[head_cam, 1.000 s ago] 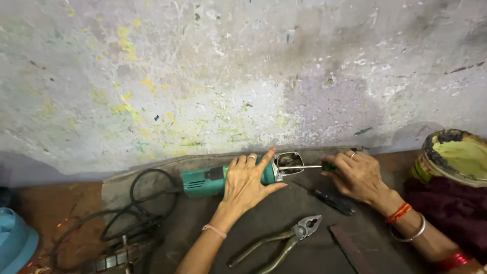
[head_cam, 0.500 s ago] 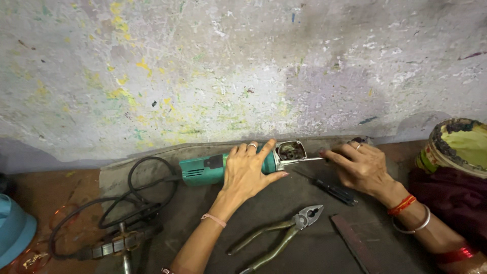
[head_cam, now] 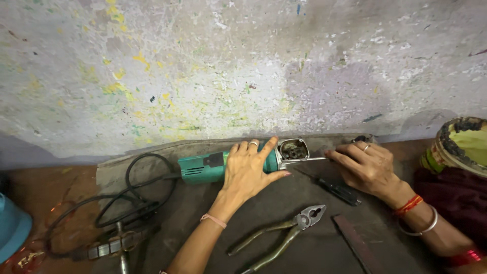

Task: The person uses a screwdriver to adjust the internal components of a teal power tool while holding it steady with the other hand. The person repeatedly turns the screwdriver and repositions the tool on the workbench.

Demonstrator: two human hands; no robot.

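Our left hand stays wrapped over the green grinder, fingers closed across the body and thumb along the near side, pinning it to the dark mat just as it did a second ago. The grinder lies on its side at the foot of the paint-flecked wall, its open metal head pointing right, and it has not shifted against the mat. Our right hand is still curled, fingers together, over the handle of a thin screwdriver whose shaft reaches to the base of the head; we cannot tell whether the tip sits in a screw. What changes is mostly our own view: the head has dipped and swung a little right, so the hands sit higher and the cable shows more fully at the left. So we judge the work on the head is holding in the same step, with no part yet lifted free.

A second, dark-handled screwdriver lies just below the right hand, pliers rest nearer to us, untouched, and a flat bar lies to their right
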